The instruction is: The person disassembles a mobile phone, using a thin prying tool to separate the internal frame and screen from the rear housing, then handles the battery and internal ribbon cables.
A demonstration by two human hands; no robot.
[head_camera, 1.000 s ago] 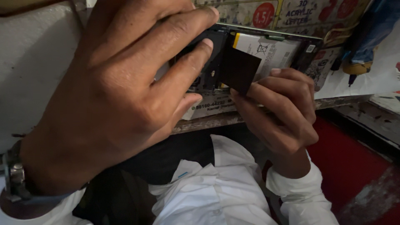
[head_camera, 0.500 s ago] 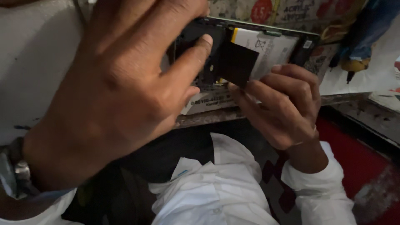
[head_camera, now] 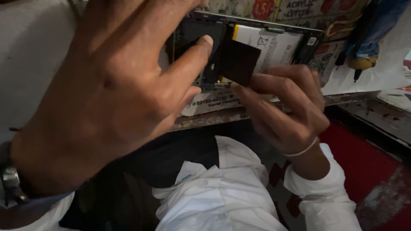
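An opened phone (head_camera: 274,45) with its back cover off shows a white battery and dark circuit parts. It is held up in front of me, between both hands. My left hand (head_camera: 115,98) fills the left of the view, wrapped around the phone's left end, its thumb resting on the dark inner parts. My right hand (head_camera: 287,107) grips the phone from below, fingers curled along its lower edge. A black square sheet (head_camera: 237,60) lies over the middle of the phone, just above my right fingertips. A metal watch (head_camera: 8,184) sits on my left wrist.
Behind the phone runs a worn wooden counter edge (head_camera: 222,117) with printed paper labels (head_camera: 209,102). A blue and yellow tool (head_camera: 364,42) hangs at the upper right. A person in a white shirt (head_camera: 214,192) sits below. Red flooring (head_camera: 368,171) lies at the right.
The phone and both hands have shifted a little in the view. My left thumb has slid further onto the phone's dark inner parts, beside the black sheet.
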